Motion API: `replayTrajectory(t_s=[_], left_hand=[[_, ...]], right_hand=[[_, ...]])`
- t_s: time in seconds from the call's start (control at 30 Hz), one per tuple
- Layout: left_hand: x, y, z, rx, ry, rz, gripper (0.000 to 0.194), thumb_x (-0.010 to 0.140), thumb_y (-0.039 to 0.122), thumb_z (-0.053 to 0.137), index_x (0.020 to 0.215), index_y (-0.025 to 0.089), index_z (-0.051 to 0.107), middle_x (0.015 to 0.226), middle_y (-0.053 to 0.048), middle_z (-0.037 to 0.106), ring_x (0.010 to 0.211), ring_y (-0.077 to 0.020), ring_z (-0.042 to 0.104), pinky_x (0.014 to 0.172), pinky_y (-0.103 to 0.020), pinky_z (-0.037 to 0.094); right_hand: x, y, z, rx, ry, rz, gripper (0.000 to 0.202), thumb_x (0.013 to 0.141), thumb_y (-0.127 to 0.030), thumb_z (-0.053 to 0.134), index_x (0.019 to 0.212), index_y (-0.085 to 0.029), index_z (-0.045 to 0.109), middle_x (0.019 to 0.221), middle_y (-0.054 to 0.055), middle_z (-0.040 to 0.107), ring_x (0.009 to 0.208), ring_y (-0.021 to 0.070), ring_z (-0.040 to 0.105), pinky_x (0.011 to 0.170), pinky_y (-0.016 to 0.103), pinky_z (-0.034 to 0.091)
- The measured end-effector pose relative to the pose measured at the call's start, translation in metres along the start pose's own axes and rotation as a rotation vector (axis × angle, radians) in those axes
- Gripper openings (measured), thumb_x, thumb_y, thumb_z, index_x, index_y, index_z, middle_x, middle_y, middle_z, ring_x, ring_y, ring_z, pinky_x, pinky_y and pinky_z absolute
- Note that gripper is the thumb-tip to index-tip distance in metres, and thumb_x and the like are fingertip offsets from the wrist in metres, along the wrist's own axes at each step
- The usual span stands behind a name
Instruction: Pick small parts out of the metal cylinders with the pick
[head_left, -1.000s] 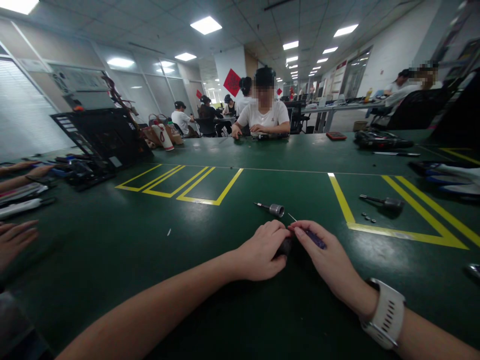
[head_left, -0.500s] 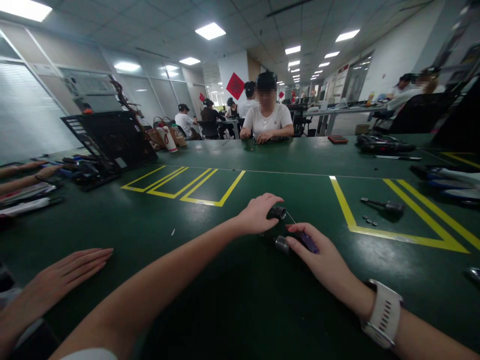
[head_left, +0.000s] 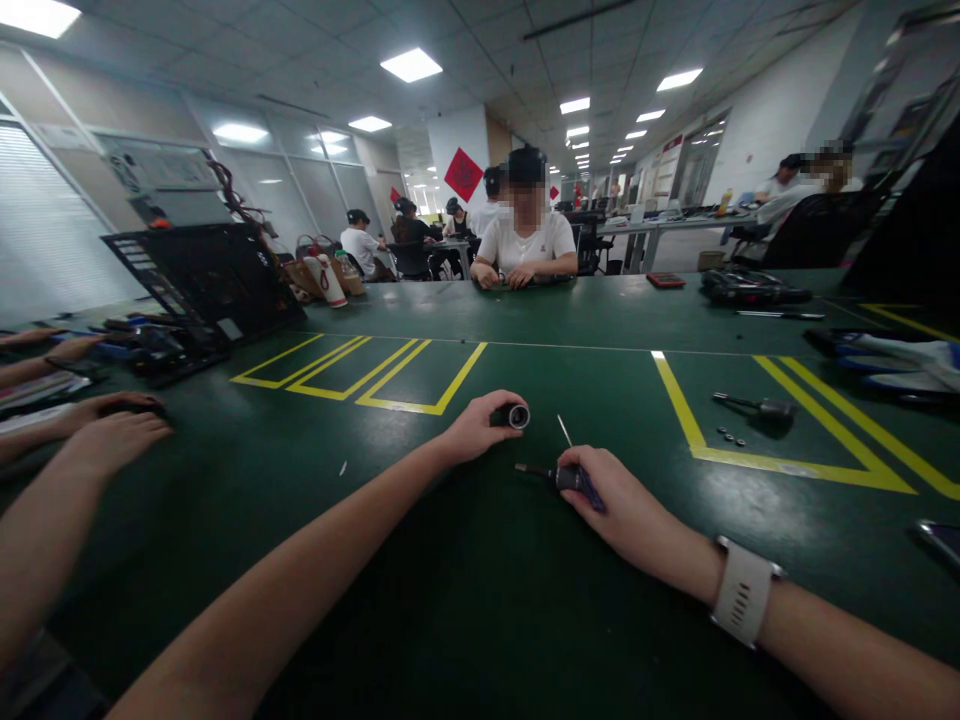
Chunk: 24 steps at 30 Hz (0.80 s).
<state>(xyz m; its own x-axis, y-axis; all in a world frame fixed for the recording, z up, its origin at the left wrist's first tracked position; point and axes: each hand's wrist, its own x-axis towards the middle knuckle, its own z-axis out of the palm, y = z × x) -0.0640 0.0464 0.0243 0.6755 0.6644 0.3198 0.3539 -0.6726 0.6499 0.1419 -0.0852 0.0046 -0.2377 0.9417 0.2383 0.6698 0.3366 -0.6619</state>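
My left hand [head_left: 484, 425] is closed around a short dark hollow cylinder [head_left: 518, 416], whose round open end faces me. My right hand [head_left: 600, 485] grips a small screwdriver [head_left: 592, 492] by its purple handle. The thin bright shaft points up and away, apart from the cylinder. Just by the right fingertips is a dark cylindrical part [head_left: 564, 478] with a thin rod sticking out to the left. Whether those fingers touch it, I cannot tell.
Inside yellow tape on the right lie another dark part with a rod [head_left: 765, 408] and several small metal pieces [head_left: 731, 437]. A neighbour's hands [head_left: 112, 430] are at the left edge, near black equipment [head_left: 217, 280]. Another person [head_left: 525, 245] sits opposite. Blue-white gloves [head_left: 900, 360] lie far right.
My left hand has drawn left with the hollow cylinder and turned its open end toward me. The screwdriver's tip is now farther from it. The neighbour's hand at left has moved away from me.
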Motion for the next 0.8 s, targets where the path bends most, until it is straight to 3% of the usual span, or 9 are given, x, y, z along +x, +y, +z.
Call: replayTrajectory(t_s=[0.1, 0.27, 0.57, 0.67, 0.8], left_hand=[[-0.007, 0.004, -0.002, -0.015, 0.077, -0.006, 0.032, 0.071, 0.014, 0.065, 0.101, 0.014, 0.056, 0.103, -0.006, 0.060, 0.098, -0.0180, 0.056, 0.089, -0.035, 0.043], [-0.013, 0.007, 0.002, -0.025, 0.123, -0.009, 0.030, 0.072, 0.013, 0.065, 0.102, 0.014, 0.056, 0.103, -0.006, 0.060, 0.099, -0.0180, 0.056, 0.090, -0.037, 0.043], [-0.023, 0.028, 0.012, -0.012, -0.034, 0.083, 0.030, 0.077, 0.018, 0.063, 0.106, 0.018, 0.055, 0.107, -0.005, 0.060, 0.102, -0.0177, 0.055, 0.093, -0.037, 0.040], [-0.025, 0.037, 0.015, 0.020, -0.081, 0.077, 0.030, 0.078, 0.018, 0.062, 0.106, 0.019, 0.054, 0.109, -0.004, 0.060, 0.104, -0.0183, 0.054, 0.097, -0.039, 0.036], [-0.025, 0.038, 0.019, 0.034, -0.087, 0.074, 0.028, 0.079, 0.018, 0.061, 0.106, 0.020, 0.054, 0.108, -0.004, 0.060, 0.104, -0.0183, 0.054, 0.097, -0.039, 0.036]], right_hand=[[0.011, 0.009, -0.005, -0.141, 0.036, -0.079, 0.027, 0.082, -0.023, 0.050, 0.108, -0.020, 0.056, 0.101, 0.009, 0.061, 0.090, 0.0234, 0.058, 0.078, 0.040, 0.050], [0.037, 0.034, -0.014, -0.293, 0.140, -0.018, 0.033, 0.082, -0.021, 0.045, 0.114, -0.015, 0.054, 0.107, 0.015, 0.059, 0.097, 0.0292, 0.055, 0.085, 0.048, 0.045], [0.059, 0.092, -0.046, -0.454, 0.254, 0.114, 0.035, 0.080, -0.021, 0.044, 0.111, -0.011, 0.055, 0.104, 0.019, 0.059, 0.098, 0.0340, 0.053, 0.088, 0.051, 0.041], [0.058, 0.099, -0.052, -0.450, 0.285, 0.153, 0.034, 0.079, -0.020, 0.044, 0.111, -0.013, 0.055, 0.105, 0.018, 0.059, 0.100, 0.0342, 0.053, 0.090, 0.052, 0.040], [0.053, 0.091, -0.050, -0.396, 0.290, 0.191, 0.033, 0.079, -0.021, 0.045, 0.110, -0.012, 0.055, 0.107, 0.019, 0.060, 0.101, 0.0338, 0.054, 0.090, 0.052, 0.041]])
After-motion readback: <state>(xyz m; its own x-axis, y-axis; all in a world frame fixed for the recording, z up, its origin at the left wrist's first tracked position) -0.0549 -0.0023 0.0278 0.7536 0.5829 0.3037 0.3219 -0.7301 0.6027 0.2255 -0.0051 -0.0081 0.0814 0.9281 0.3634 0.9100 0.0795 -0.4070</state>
